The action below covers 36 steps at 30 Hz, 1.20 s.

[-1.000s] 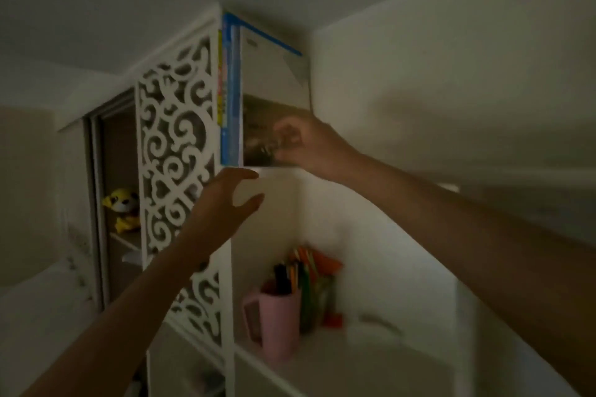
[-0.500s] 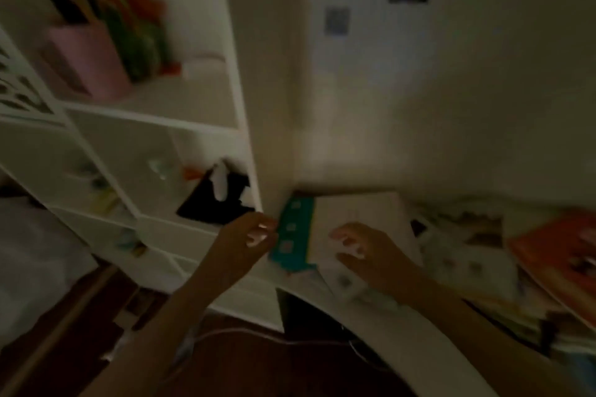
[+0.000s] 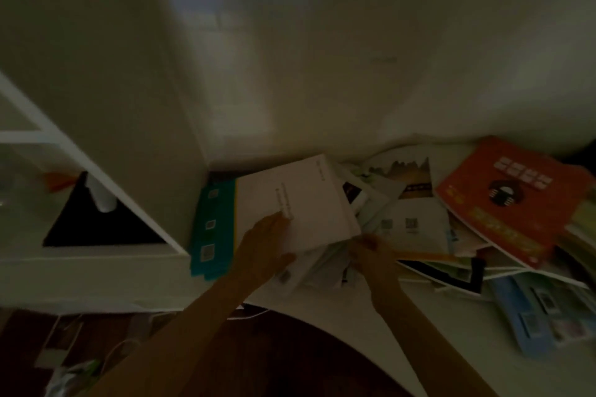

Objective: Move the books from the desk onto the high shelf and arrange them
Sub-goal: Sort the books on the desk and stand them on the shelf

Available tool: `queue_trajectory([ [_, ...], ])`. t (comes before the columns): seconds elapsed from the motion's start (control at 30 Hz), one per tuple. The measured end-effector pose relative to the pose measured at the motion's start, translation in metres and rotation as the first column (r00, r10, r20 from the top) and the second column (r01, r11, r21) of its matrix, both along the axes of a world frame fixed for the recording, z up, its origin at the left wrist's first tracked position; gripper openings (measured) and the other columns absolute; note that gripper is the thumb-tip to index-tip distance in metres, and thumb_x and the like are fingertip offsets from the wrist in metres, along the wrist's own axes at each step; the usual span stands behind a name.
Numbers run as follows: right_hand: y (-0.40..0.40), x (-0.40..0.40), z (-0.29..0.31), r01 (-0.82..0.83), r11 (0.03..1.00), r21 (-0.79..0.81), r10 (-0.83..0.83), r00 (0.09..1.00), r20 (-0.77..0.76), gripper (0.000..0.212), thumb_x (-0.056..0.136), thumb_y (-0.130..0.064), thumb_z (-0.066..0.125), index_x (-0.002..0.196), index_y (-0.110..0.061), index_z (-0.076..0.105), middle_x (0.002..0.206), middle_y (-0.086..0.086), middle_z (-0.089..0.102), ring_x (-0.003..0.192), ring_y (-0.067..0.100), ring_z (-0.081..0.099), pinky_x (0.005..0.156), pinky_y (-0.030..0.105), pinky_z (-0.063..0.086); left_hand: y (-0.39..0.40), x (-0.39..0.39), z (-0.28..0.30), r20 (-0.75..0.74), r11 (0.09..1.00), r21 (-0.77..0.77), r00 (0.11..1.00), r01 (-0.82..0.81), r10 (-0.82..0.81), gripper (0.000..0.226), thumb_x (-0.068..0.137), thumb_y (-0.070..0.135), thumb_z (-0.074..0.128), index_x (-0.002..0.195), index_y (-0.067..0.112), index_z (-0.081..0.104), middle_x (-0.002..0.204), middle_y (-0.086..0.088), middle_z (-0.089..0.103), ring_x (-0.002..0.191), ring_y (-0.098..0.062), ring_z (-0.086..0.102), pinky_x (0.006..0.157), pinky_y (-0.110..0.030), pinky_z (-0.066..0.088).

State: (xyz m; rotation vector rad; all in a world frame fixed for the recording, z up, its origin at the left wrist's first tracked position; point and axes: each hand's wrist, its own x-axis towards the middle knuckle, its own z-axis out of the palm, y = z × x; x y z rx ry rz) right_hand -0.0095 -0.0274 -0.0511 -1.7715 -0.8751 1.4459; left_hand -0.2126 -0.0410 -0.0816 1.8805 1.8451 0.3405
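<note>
Both hands have come down from the high shelf, where a second ago the right one was at the upright books, and now work at the pile on the tabletop (image 3: 429,325). Left hand (image 3: 263,251) lies flat on the white book (image 3: 300,203), fingers straight and pressing its cover, gripping nothing. Right hand (image 3: 371,255) reaches in at that book's near right corner; its fingers seem to tuck under the edge, but in this dim, soft view I cannot tell whether they have closed on it. Just outside the left hand, a teal book (image 3: 211,229) pokes out from beneath the white one. Well beyond the right hand lies an orange book (image 3: 503,203), with a blue book (image 3: 529,316) nearer the person on that same side, and loose covers and sheets between them.

My judgement is that the white book is being picked next. Its risks lie in the heap: the books overlap at odd angles, so lifting one by a single corner could drag the teal book along or tip the loose sheets under the right hand off the tabletop's curved front edge. A one-corner hold on a soft cover could also let the pages fan and slip.
</note>
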Motion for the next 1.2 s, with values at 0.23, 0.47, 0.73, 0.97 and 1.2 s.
queue_trajectory([
  [0.23, 0.009, -0.008, 0.022, 0.292, 0.948, -0.124, -0.316, 0.851, -0.419, 0.03, 0.088, 0.012, 0.034, 0.099, -0.004, 0.057, 0.088, 0.008, 0.061, 0.079, 0.019, 0.057, 0.069, 0.027, 0.048, 0.01, -0.001, 0.0, -0.218, 0.991, 0.1, 0.974, 0.089, -0.066, 0.083, 0.076, 0.064, 0.051, 0.14, 0.014, 0.032, 0.139, -0.01, 0.043, 0.124, -0.032, 0.044, 0.096, -0.044, 0.041],
  [0.47, 0.032, -0.02, 0.047, 0.18, 0.984, 0.005, -0.149, 0.831, -0.536, 0.03, 0.092, 0.006, 0.036, 0.107, -0.009, 0.057, 0.097, 0.007, 0.067, 0.087, 0.021, 0.063, 0.074, 0.029, 0.05, 0.034, -0.021, 0.036, 0.095, 0.997, 0.064, 0.995, -0.043, 0.036, 0.042, 0.091, 0.041, 0.05, 0.122, 0.016, 0.037, 0.096, 0.001, 0.058, 0.073, -0.016, 0.058, 0.066, -0.028, 0.047],
  [0.73, 0.017, -0.037, 0.01, 0.164, 0.98, -0.115, -0.169, 0.985, -0.037, 0.016, 0.094, -0.005, 0.045, 0.105, 0.003, 0.053, 0.086, 0.008, 0.054, 0.078, 0.019, 0.053, 0.068, 0.029, 0.049, 0.048, -0.031, 0.091, 0.276, 0.966, 0.193, 0.954, -0.174, 0.117, 0.03, 0.093, 0.023, 0.052, 0.115, 0.003, 0.049, 0.084, 0.004, 0.056, 0.065, -0.011, 0.053, 0.061, -0.025, 0.047],
  [0.97, 0.018, -0.062, 0.018, 0.256, 0.962, -0.101, -0.271, 0.944, -0.187, 0.014, 0.086, 0.001, 0.048, 0.085, 0.005, 0.061, 0.088, 0.019, 0.063, 0.082, 0.034, 0.06, 0.08, 0.047, 0.052, 0.054, -0.05, 0.157, 0.64, 0.9, 0.1, 0.72, -0.424, 0.269, 0.019, 0.095, 0.032, 0.047, 0.091, 0.014, 0.05, 0.08, 0.002, 0.054, 0.068, -0.015, 0.056, 0.05, -0.013, 0.046],
  [1.2, 0.033, -0.053, -0.001, 0.307, 0.913, -0.269, -0.391, 0.848, -0.357, 0.026, 0.1, -0.005, 0.035, 0.079, -0.008, 0.05, 0.086, 0.022, 0.054, 0.068, 0.018, 0.049, 0.056, 0.021, 0.046, 0.065, -0.072, 0.142, 0.786, 0.822, -0.323, 0.351, -0.469, 0.509, 0.028, 0.091, 0.047, 0.049, 0.103, 0.023, 0.055, 0.092, 0.001, 0.062, 0.083, -0.017, 0.061, 0.069, -0.03, 0.049],
])
